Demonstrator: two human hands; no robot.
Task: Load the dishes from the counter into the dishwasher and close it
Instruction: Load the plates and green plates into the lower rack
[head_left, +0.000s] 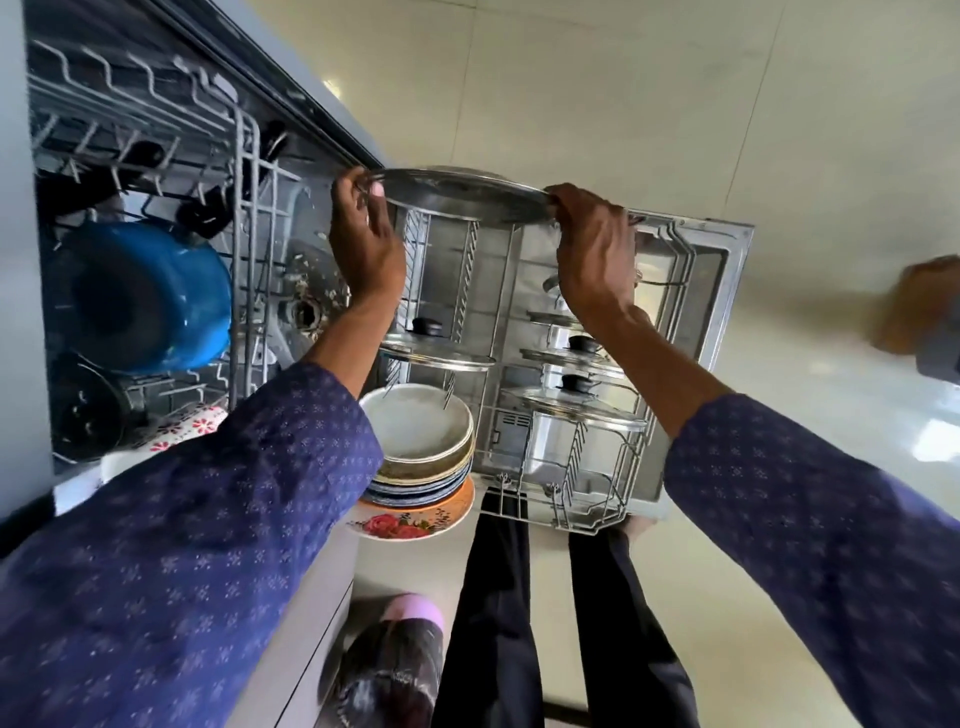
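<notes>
Nearest to me, at the counter's edge, sits the stack of plates (421, 447) with a flowered plate (410, 522) at the bottom; I judge these wait there within easy reach for their turn. Just beyond them, the lower rack (566, 499) is pulled out over the open dishwasher door (727, 291), so its tines are free to load from above. Glass lids (576, 402) already stand in its slots, each on edge between the wires, I reckon so water can reach both faces. Over the rack's far end I carry a wide steel plate (467, 200), my left hand (366, 244) curled round its left rim and my right hand (592, 244) pinching the right rim. Two hands keep it level while I find a free slot. Off to the left, a blue pot (145, 296) lies in the upper rack (156, 130).
</notes>
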